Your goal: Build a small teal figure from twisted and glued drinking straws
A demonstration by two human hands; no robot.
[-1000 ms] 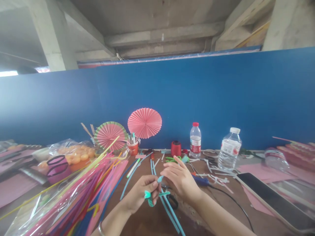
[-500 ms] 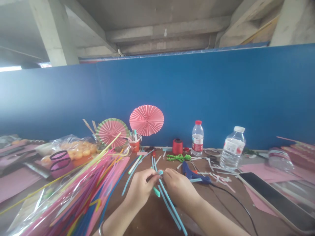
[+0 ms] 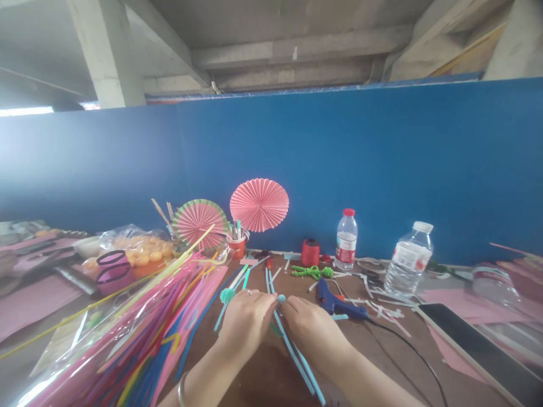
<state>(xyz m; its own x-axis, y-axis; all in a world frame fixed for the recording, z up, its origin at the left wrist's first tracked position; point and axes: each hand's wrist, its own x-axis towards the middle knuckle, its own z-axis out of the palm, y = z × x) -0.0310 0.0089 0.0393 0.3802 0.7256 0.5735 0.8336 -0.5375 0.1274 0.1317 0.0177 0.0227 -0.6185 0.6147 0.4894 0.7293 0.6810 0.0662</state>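
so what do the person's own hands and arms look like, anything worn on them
Both hands are without gloves, and no sleeve shows on either forearm. The left hand has a thin, silver-coloured ring on one finger, and a plain, rounded silver-coloured bangle circles that wrist. On the right hand, no ring or bracelet can be seen.

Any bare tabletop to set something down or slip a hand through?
Brown tabletop shows between the right forearm and thin black cable, plus left of the light-blue fuzzy stems, up to the left forearm.
Crowded: left, plastic-wrapped multicoloured stems; right, white paper scraps around the blue glue gun.
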